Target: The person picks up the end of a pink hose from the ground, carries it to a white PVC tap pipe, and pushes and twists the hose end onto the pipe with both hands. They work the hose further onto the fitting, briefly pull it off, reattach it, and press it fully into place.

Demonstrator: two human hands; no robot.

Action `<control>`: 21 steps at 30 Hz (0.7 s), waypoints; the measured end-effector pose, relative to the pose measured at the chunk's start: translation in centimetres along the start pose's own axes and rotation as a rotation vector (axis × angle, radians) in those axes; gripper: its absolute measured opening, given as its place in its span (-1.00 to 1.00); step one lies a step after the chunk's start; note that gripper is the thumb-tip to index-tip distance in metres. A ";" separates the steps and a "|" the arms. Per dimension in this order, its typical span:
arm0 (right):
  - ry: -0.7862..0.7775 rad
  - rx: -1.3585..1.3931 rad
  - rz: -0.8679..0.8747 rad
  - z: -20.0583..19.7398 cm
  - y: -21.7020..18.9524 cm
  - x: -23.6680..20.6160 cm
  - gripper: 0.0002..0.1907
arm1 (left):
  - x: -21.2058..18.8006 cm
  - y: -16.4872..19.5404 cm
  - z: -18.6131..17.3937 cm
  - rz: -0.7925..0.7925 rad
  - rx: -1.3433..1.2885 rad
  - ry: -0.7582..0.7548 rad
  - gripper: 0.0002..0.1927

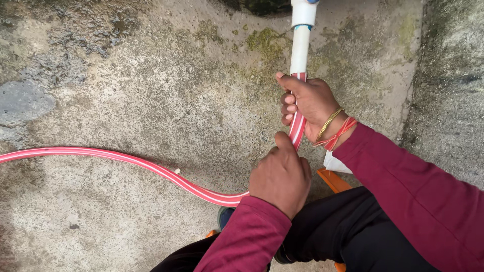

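Both hands — right hand (308, 103), left hand (280, 176) — are gripping the pliable red-striped hose (126, 160) at the white pipe (300, 48); likely light, bendy.

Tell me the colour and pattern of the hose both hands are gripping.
The hose is pinkish red with thin white stripes running lengthwise, seen best in the head view.

Red white-striped hose (151, 167) snakes across concrete, end pushed onto white pipe (300, 48).

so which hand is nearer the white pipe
Right. The right hand grips the hose end right at the white pipe; the left hand holds it lower down.
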State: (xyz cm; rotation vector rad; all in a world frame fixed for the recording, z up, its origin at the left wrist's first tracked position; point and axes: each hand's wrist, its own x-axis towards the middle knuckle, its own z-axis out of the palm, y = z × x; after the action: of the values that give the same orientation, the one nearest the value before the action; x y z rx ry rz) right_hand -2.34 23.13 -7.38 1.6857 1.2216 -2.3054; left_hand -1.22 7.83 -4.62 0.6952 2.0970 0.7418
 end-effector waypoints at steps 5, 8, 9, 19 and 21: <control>0.002 0.014 0.040 0.3 -0.1 0.1 -0.77 | 0.8 -0.1 -0.7 -0.020 0.080 0.022 -0.74; 0.012 0.032 0.035 0.6 0.0 0.1 -0.75 | 1.1 -0.5 -0.5 -0.034 0.136 0.054 -0.81; 0.023 0.030 0.031 0.6 0.1 0.1 -0.76 | 1.2 -0.6 -0.3 -0.041 0.156 0.060 -0.83; 0.131 -0.180 -0.064 1.1 -0.5 1.5 -0.69 | 2.2 -1.9 2.2 -0.078 0.122 0.017 -0.77; 0.113 -0.187 -0.082 1.1 -0.3 1.8 -0.63 | 2.1 -2.3 2.4 -0.087 0.080 -0.035 -0.72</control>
State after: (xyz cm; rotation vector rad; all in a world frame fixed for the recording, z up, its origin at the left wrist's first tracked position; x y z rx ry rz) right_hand -4.13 23.42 -8.58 1.7515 1.5022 -2.0862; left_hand -0.94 8.34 -8.51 0.6510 2.1205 0.5962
